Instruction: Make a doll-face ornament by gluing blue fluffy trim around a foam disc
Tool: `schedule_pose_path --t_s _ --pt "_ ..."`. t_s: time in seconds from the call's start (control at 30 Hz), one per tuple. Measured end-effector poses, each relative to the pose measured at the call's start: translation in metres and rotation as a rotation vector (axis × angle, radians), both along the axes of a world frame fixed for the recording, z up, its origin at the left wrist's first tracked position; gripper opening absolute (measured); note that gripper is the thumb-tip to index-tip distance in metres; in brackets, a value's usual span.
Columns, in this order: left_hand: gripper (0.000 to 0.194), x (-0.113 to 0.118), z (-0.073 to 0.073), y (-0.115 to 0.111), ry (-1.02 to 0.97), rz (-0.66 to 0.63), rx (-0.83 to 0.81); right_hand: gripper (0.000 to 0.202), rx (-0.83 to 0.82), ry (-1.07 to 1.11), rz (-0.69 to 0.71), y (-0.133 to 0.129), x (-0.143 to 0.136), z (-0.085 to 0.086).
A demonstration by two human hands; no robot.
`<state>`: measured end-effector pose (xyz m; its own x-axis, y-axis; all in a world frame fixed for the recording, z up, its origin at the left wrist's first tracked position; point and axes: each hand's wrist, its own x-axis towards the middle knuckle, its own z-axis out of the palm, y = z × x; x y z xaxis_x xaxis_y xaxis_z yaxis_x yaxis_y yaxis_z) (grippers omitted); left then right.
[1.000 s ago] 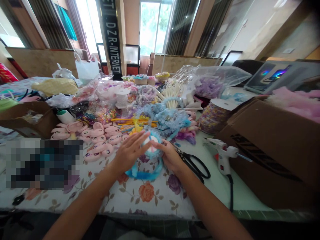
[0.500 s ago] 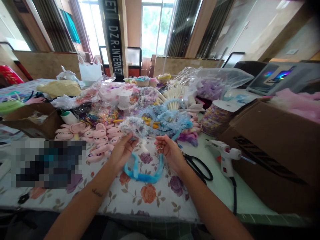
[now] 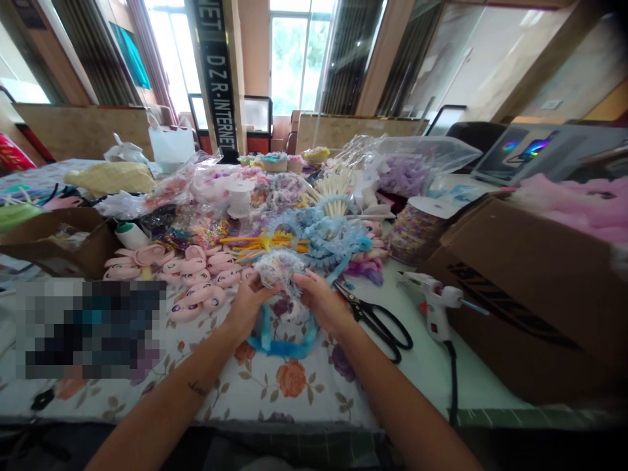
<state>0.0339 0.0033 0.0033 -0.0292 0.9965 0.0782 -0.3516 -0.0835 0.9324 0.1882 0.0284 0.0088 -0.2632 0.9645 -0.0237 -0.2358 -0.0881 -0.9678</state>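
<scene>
Between my hands is a fluffy white and pale-blue ruffled bundle [image 3: 280, 267], held just above the flowered cloth. My left hand [image 3: 250, 302] grips its left side, and my right hand [image 3: 318, 297] has its fingers closed on the right side. A frilly end hangs down between the two hands. Beneath them a bright blue ribbon-like strip [image 3: 284, 348] makes a loop on the cloth. Black-handled scissors [image 3: 380, 324] lie to the right of my right hand, their blades pointing toward it.
A white glue gun [image 3: 436, 302] with its cord and a large cardboard box [image 3: 530, 294] stand at the right. Pink puffy pieces [image 3: 196, 271] lie left of my hands. Behind are blue ruffled trim [image 3: 338, 232], yellow stems [image 3: 265, 242] and a ribbon spool [image 3: 419, 229].
My right hand has moved in to the fluffy bundle and now holds its right side. The bundle has shifted right and nearer to me, uncovering more yellow stems.
</scene>
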Motion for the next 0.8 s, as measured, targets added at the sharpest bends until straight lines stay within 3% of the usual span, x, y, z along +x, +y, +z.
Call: schedule_pose_path --t_s 0.1,0.27,0.53,0.67,0.8 --pt "0.043 -0.003 -0.005 0.001 0.16 0.056 0.071 0.036 -0.057 0.094 0.063 -0.004 -0.005 0.0" --pt "0.057 -0.012 -0.011 0.005 0.442 0.23 0.242 0.031 -0.058 0.078 -0.001 -0.007 -0.003 -0.007" --pt "0.019 -0.021 -0.008 0.006 0.638 0.375 0.339 0.034 0.1 -0.088 -0.086 -0.01 0.001 -0.006" --pt "0.012 -0.023 -0.006 0.008 0.572 0.458 0.4 0.031 0.049 -0.047 -0.089 -0.013 -0.001 -0.004" --pt "0.021 -0.02 -0.002 0.009 0.274 0.288 0.271 0.025 -0.127 0.074 -0.061 -0.014 -0.003 -0.002"
